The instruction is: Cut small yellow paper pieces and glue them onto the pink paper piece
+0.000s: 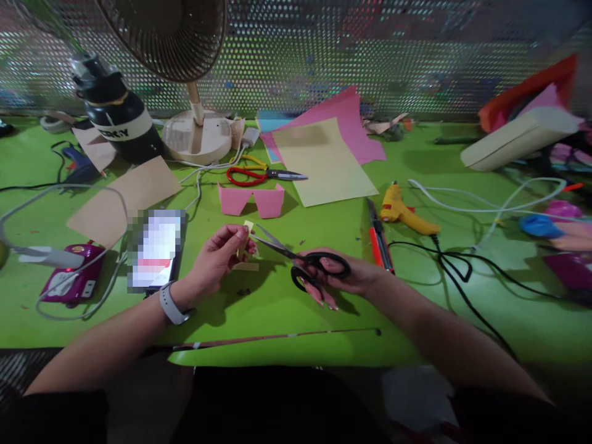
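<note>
The left hand (224, 246) pinches a pale yellow paper strip (248, 227) at its fingertips. The right hand (345, 274), apart from the left, grips black-handled scissors (296, 255), blades spread toward the strip; blade contact cannot be determined. Pink paper glasses (231, 202) stand just beyond the left hand.

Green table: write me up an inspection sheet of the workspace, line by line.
Surface: green table, small dark bits on it.
Job's things: pale paper strip; black scissors, blades apart, contact with the strip unclear.
Clutter: pink paper glasses, red-and-yellow scissors, paper sheet, cutter, glue gun, phone.
Hands: left hand pinches the strip; right hand holds the black scissors.
Cables: black cord from the glue gun; white cables left and right.
Surroundings: perforated screen behind; fan and bottle at back left.
</note>
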`<state>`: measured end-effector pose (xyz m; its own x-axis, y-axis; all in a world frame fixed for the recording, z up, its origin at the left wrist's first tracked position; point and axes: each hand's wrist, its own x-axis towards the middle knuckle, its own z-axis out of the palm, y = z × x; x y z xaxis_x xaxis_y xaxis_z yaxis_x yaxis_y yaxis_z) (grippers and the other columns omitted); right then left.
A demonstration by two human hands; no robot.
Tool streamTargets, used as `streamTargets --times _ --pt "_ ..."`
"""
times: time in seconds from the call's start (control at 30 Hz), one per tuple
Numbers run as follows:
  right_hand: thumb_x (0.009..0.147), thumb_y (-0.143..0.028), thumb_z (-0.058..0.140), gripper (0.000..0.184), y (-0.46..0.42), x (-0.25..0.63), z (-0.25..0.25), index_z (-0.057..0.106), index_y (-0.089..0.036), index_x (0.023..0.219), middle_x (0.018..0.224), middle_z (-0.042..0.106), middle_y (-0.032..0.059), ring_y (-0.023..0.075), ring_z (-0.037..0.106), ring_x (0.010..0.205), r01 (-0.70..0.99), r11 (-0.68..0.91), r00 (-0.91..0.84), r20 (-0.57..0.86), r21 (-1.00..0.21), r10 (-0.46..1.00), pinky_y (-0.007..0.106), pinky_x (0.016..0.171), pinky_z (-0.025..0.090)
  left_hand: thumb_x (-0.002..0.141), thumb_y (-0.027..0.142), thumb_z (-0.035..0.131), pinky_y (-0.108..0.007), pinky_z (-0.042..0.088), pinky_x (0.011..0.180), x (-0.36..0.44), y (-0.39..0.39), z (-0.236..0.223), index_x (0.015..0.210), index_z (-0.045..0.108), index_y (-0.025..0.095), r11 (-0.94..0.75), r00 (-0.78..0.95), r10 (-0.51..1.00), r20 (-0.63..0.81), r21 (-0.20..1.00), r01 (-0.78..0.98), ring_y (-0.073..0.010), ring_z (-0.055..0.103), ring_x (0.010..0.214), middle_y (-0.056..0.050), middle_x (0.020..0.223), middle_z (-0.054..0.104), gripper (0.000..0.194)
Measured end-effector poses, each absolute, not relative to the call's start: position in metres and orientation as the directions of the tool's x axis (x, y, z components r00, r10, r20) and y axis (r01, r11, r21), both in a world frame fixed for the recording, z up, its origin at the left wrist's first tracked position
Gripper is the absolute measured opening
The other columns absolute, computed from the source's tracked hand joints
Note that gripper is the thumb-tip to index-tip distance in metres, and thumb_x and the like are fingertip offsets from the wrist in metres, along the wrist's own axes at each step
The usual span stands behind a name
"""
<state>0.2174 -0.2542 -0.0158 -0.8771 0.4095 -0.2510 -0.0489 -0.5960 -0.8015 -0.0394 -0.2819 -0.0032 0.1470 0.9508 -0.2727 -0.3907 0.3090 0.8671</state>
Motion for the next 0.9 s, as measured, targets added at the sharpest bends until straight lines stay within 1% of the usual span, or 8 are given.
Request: streamTargets --times 0.17,0.5,0.67,0.77,0.9 --pt "0.074 -0.066 0.074 0.058 -0.2538 0.2195 -0.0169 0.057 -0.015 0.094 0.068 0.070 0.0024 0.0120 0.063 0.048 -0.044 -0.623 -0.873 -0.274 -0.781 0.405 0.019 0.037 0.051 0.080 0.039 0.080 -0.017 0.052 0.060 -0.0393 -0.2826 -0.0027 0.088 0.064 0.020 0.311 0.153 0.950 -0.272 0.867 -0.390 -0.0080 0.065 0.071 0.002 0.080 0.068 0.026" --pt "0.073 -0.067 0.073 0.059 -0.2529 0.2230 -0.0202 0.054 -0.016 0.096 0.067 0.070 0.0021 0.0131 0.064 0.048 -0.041 -0.645 -0.861 -0.300 -0.763 0.410 0.019 0.036 0.048 0.078 0.040 0.081 -0.018 0.053 0.064 -0.0375 -0.2835 0.0004 0.087 0.064 0.019 0.298 0.169 0.953 -0.252 0.879 -0.371 -0.0085 0.065 0.072 0.002 0.079 0.067 0.029" --pt "0.075 -0.066 0.073 0.058 -0.2522 0.2235 -0.0203 0.054 -0.017 0.100 0.067 0.070 0.0019 0.0126 0.064 0.048 -0.068 -0.647 -0.866 -0.277 -0.760 0.417 0.018 0.036 0.049 0.080 0.042 0.080 -0.020 0.053 0.069 -0.0376 -0.2838 -0.0030 0.088 0.066 0.019 0.236 0.165 0.968 -0.189 0.908 -0.347 -0.0087 0.064 0.072 0.002 0.080 0.068 0.029" --pt "0.076 -0.065 0.072 0.057 -0.2525 0.2233 -0.0203 0.054 -0.017 0.101 0.067 0.069 0.0009 0.0118 0.063 0.048 -0.068 -0.642 -0.865 -0.276 -0.764 0.420 0.018 0.037 0.048 0.083 0.043 0.077 -0.022 0.053 0.072 -0.0376 -0.2847 -0.0049 0.089 0.067 0.018 0.177 0.168 0.977 -0.132 0.940 -0.293 -0.0095 0.063 0.073 0.000 0.080 0.068 0.028" --pt "0.075 -0.067 0.072 0.058 -0.2548 0.2214 -0.0188 0.055 -0.017 0.100 0.068 0.068 -0.0003 0.0109 0.060 0.046 -0.065 -0.636 -0.859 -0.281 -0.769 0.428 0.018 0.035 0.046 0.086 0.043 0.074 -0.024 0.053 0.072 -0.0374 -0.2860 -0.0040 0.089 0.066 0.018 0.143 0.196 0.976 -0.099 0.963 -0.229 -0.0105 0.064 0.073 -0.001 0.080 0.068 0.027"
